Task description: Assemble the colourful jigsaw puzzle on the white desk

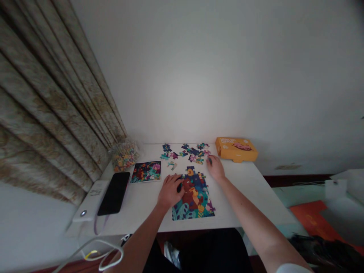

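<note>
A partly joined jigsaw puzzle with a brown bear lies near the front of the white table. My left hand rests on its left edge, fingers stretched and spread over the pieces. Past the puzzle's upper right corner, my right hand reaches to the loose puzzle pieces. Its fingers are curled together beside a pink piece; what they hold, if anything, is too small to make out. A single loose piece lies above my left hand. Left of the puzzle is a printed picture card with a similar scene.
A yellow puzzle box stands at the table's back right. On the left are a clear bag of colourful bits, a black phone and a white box. A white cable hangs by the front left edge. Behind is a wall.
</note>
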Tool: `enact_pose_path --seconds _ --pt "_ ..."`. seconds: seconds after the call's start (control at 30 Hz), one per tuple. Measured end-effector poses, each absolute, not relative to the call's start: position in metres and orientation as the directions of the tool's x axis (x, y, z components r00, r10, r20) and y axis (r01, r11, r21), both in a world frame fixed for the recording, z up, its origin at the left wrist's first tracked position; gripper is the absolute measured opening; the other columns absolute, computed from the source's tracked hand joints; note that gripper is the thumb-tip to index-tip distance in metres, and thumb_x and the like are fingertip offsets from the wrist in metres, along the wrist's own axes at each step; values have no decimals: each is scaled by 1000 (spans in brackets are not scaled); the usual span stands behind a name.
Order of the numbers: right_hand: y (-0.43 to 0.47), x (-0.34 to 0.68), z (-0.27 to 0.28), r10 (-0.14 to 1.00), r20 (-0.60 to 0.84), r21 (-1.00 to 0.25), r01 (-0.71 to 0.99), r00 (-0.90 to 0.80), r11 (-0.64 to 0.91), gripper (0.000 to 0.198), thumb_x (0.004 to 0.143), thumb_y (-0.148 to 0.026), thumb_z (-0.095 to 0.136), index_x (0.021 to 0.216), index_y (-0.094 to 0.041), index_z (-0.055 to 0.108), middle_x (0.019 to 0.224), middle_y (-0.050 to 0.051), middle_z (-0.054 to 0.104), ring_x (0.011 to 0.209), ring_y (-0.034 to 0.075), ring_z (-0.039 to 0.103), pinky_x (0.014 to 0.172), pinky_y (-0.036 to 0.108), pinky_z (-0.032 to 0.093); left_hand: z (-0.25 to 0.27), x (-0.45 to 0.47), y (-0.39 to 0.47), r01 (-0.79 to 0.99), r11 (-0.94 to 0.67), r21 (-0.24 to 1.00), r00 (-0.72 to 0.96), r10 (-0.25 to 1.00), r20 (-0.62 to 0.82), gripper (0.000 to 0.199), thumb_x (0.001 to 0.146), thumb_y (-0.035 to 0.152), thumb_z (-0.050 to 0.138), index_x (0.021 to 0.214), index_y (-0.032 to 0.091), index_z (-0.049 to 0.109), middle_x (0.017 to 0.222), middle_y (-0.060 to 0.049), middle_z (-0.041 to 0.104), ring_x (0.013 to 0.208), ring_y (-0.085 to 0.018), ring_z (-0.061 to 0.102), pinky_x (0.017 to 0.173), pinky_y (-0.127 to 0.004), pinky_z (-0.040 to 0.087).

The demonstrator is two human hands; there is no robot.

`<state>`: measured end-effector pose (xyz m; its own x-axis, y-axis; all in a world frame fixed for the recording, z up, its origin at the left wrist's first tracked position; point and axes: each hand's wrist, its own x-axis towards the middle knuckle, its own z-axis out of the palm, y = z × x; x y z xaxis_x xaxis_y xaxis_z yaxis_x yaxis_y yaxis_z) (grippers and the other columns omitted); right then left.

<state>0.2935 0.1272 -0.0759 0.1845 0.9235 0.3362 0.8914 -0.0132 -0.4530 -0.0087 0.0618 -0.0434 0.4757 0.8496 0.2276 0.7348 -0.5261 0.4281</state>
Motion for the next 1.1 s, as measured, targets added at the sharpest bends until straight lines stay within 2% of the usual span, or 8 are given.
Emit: enact_pose_path --seconds 0.2,0.3,0.43,0.53,0.67,0.77,0.97,1.1 --pt "71 282 -76 911 308 -337 927 273 -164 47 100 -42 48 137 -16 61 144 20 58 135 34 49 117 51 32 -45 -7 67 745 -522 417 447 853 270 28 92 25 60 116 26 73 130 -6 70 124 -27 62 121 -52 35" --pt "66 274 -67 912 262 -335 916 316 -221 47 102 -41 45 140 -20 61 149 18 55 139 37 45 118 58 27 -38 10 81 753 -497 430 395 865 308 27 93 19 56 114 23 72 122 -8 72 118 -27 64 116 -48 41" --pt "70 268 -59 912 229 -358 901 340 -246 50 102 -41 42 143 -18 59 152 20 52 142 39 42 118 62 24 -17 61 118 752 -451 481 304 884 354 34 91 13 55 120 21 69 124 -9 69 121 -27 61 111 -41 44" --pt "72 268 -59 907 229 -371 893 352 -253 53 102 -42 41 144 -14 58 152 23 52 142 40 42 118 63 24 -5 104 152 790 -378 483 266 920 287 36 93 17 58 128 19 65 131 -13 65 124 -29 59 112 -42 42" --pt "73 267 -57 907 170 -357 881 386 -309 54 103 -43 40 145 -15 57 154 20 51 144 35 40 121 58 22 -6 140 187 891 -245 383 209 969 132 50 93 32 65 140 17 55 148 -19 53 134 -35 52 113 -47 39" --pt "74 265 -52 907 111 -349 870 407 -348 56 103 -44 38 148 -13 53 158 17 47 148 33 36 123 55 18 -13 146 201 921 -219 323 214 976 49 53 94 41 64 141 19 52 146 -19 55 136 -37 49 111 -51 38" --pt "73 263 -46 904 112 -354 866 413 -352 56 103 -45 39 147 -14 54 157 18 48 148 33 37 123 53 18 -17 138 215 915 -159 370 165 986 17 40 91 29 63 130 19 59 134 -19 63 127 -36 56 105 -51 41" --pt "73 264 -49 901 146 -359 870 410 -338 54 103 -45 41 145 -14 56 155 19 51 146 34 39 122 55 20 -18 125 215 878 -183 442 164 983 81 49 83 24 71 129 17 57 128 -18 66 121 -36 61 104 -50 41"
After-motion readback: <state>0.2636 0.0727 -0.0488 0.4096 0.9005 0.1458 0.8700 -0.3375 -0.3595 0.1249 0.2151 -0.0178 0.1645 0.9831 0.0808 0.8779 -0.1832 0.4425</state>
